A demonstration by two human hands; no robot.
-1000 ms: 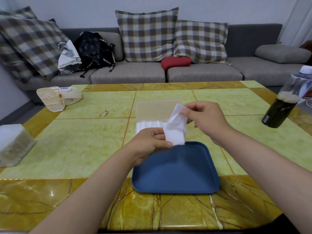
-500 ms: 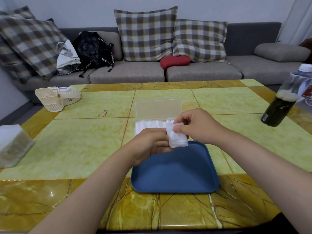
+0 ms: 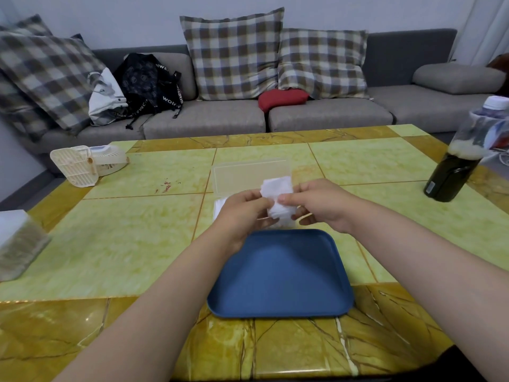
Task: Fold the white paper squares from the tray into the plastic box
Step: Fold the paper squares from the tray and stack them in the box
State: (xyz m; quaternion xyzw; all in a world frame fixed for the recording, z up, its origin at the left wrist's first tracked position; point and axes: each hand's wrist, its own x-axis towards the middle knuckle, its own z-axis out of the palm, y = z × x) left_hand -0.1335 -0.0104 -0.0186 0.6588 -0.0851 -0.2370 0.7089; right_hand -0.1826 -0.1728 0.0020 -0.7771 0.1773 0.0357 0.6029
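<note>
Both hands hold one white paper square (image 3: 278, 197) above the far edge of the blue tray (image 3: 281, 282). My left hand (image 3: 242, 213) pinches its left side and my right hand (image 3: 319, 202) pinches its right side with thumb and forefinger. The square is partly folded and crumpled between them. Behind the hands stands the clear plastic box (image 3: 242, 177) with its lid raised; a strip of white folded paper (image 3: 220, 206) shows inside it at the left, the rest hidden by my hands. No paper lies in the tray.
A dark bottle (image 3: 457, 172) stands at the table's right edge. A cream fan-like device (image 3: 82, 165) lies at the far left, and a tissue box (image 3: 16, 244) sits at the left edge. A grey sofa with plaid cushions runs behind the table.
The paper square, held up stretched a second ago, was brought down and folded. Both hands have closed in on it and lifted slightly toward the box.
</note>
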